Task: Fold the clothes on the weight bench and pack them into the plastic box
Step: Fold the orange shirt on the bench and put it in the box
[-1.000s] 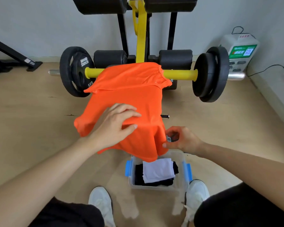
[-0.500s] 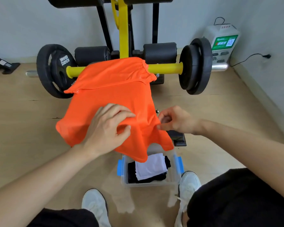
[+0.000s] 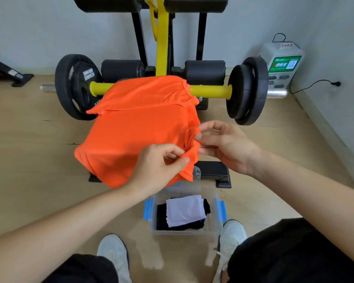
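Note:
An orange T-shirt lies spread over the weight bench, its collar end toward the yellow bar. My left hand pinches the shirt's near right edge between thumb and fingers. My right hand pinches the same bunched edge just to the right, so both hands meet at the shirt's right side. Below them, on the floor between my feet, stands the clear plastic box with blue latches. It holds a folded white garment on top of a folded black garment.
A barbell with a yellow bar and black plates rests behind the shirt. A white charging device with a cable sits at the right wall. Black equipment legs lie at far left. My white shoes flank the box.
My right hand rose from beside the box to the shirt's right edge. My left hand slid from flat on the shirt's middle over to that edge and pinched it.

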{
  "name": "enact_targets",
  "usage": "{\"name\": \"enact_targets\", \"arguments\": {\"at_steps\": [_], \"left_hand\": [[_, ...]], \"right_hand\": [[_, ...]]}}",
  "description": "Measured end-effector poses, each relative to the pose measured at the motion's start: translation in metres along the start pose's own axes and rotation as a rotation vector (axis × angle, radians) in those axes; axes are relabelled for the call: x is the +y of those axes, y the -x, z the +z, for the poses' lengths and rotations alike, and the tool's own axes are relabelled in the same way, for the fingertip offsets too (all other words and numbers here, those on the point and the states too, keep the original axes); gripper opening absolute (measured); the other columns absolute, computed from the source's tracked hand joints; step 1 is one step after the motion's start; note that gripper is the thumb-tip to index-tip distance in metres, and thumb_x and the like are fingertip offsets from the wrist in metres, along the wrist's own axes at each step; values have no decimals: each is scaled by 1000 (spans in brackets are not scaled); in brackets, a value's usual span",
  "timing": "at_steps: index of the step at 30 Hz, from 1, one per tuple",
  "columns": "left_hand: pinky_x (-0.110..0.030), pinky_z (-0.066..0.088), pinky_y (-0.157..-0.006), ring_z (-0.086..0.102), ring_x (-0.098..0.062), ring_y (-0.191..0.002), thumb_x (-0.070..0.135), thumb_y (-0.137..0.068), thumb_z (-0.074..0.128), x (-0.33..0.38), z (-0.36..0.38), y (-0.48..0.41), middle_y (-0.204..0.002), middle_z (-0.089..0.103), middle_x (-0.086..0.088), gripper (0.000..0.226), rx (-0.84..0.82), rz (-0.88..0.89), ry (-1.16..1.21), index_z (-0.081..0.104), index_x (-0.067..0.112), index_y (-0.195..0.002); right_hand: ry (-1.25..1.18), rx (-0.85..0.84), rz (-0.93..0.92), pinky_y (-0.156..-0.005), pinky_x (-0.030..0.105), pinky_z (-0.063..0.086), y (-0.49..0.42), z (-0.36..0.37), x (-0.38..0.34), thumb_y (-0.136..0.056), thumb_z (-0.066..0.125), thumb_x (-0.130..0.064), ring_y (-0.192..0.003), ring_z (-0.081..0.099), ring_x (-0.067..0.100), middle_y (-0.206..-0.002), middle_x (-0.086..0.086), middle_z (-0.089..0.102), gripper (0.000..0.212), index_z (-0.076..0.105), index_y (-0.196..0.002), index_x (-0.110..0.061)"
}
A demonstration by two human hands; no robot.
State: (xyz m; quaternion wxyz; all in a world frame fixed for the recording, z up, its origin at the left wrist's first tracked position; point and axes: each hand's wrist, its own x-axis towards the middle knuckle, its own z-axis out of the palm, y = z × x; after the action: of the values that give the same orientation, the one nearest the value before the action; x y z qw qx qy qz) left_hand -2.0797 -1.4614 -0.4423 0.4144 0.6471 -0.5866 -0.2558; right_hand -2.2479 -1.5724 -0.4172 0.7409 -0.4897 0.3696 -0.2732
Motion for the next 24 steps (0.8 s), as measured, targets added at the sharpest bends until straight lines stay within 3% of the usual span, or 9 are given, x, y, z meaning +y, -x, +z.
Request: {"name": "enact_targets", "arguments": {"at_steps": [2,4,7,9,12,16,20,22,24], "left_hand": [[-20,49,-70,68,-3,-69,13,-86,77,-2,-4,-4,-76,76,8,4,-46,-61,111,77,16,-84],[-20,47,-70,64,-5,-68,10,-88,75,-1,-10,-6,-77,76,0,2,-57,-126,219,76,11,-86],[-15,44,-68,61,-1,-68,11,-89,71,2,-16,-7,-73,73,6,7,-67,-184,331,76,13,-85],[-15,42,-67,58,0,-67,14,-91,70,3,-19,-7,-69,68,11,11,-81,-215,379,76,16,-82],[-30,39,-74,53,-12,-74,26,-88,71,4,-21,-7,-72,60,2,16,-131,-260,477,73,17,-75],[-36,44,-84,62,-19,-87,38,-73,68,4,-24,-8,-88,66,-8,25,-164,-406,652,73,18,-87],[-32,46,-79,63,-13,-84,49,-64,76,1,-21,-2,-85,69,-4,38,-243,-271,426,74,19,-87],[-31,46,-68,59,-8,-69,49,-62,78,-4,-17,1,-71,66,2,41,-205,-220,236,70,14,-80],[-28,37,-56,46,-5,-54,42,-67,82,-9,-15,0,-56,50,13,36,-163,-184,64,59,15,-63]], "right_hand": [[172,51,-75,-60,29,58,1,-2,1,-84,72,0,-63,64,21,-84,19,65,22,62,-103,-5],[540,116,-289,-63,30,53,2,-6,3,-80,76,-1,-67,58,16,-84,14,62,26,66,-102,-11],[898,-48,-576,-81,16,43,9,-4,5,-71,80,-10,-90,54,7,-104,1,59,45,68,-112,-26],[1029,-144,-681,-91,19,40,11,3,8,-68,88,-25,-103,53,14,-111,-5,59,51,68,-115,-26],[993,-123,-732,-87,28,44,10,15,14,-68,89,-30,-92,57,11,-97,-11,67,41,72,-104,-21],[873,-72,-653,-68,26,48,9,18,14,-79,83,-25,-66,58,14,-72,0,68,19,75,-94,-16],[760,-23,-621,-65,35,51,5,18,13,-85,77,-18,-64,61,22,-69,5,68,6,73,-88,-15],[660,1,-599,-68,42,54,3,19,10,-87,75,-17,-69,64,29,-73,11,68,6,70,-87,-14],[552,27,-563,-71,50,56,1,17,6,-89,73,-14,-72,65,39,-77,20,67,7,68,-86,-9]]}}
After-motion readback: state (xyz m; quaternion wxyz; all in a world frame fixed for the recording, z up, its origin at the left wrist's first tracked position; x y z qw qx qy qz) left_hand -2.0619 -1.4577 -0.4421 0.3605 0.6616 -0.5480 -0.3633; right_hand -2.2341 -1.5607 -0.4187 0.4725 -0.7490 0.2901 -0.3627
